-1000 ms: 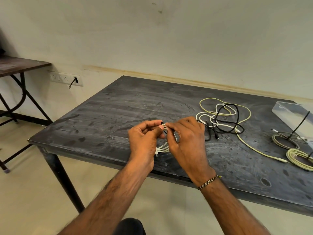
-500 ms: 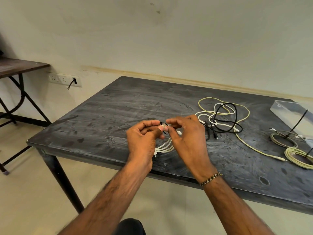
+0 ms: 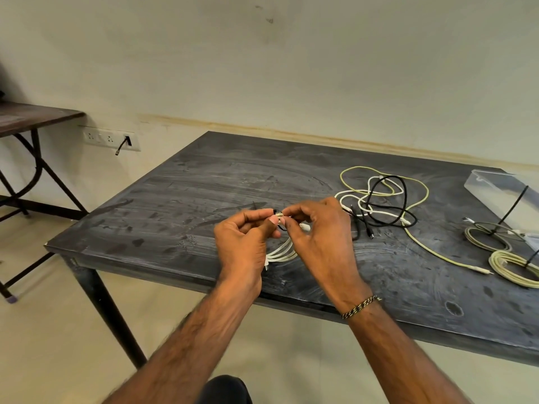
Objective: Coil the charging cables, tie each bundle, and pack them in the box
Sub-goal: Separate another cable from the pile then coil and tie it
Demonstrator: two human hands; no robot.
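A coiled white cable [image 3: 282, 252] hangs between my hands above the dark table [image 3: 180, 205]. My left hand [image 3: 243, 243] pinches the top of the coil. My right hand [image 3: 318, 231] pinches a thin black tie [image 3: 280, 225] wrapped at that same spot. A loose tangle of yellow, white and black cables [image 3: 379, 199] lies behind my right hand. Two tied cable bundles [image 3: 513, 263] rest at the right edge. The clear plastic box [image 3: 495, 188] stands at the far right.
A black tie [image 3: 513, 205] leans against the box. A yellow cable end [image 3: 455, 260] trails toward the bundles. A second table [image 3: 29, 118] stands at the left. A wall socket plate [image 3: 110, 138] sits low on the wall.
My hands have drawn slightly apart at the fingertips while working the black tie on the white coil. The coil stays in the same place.
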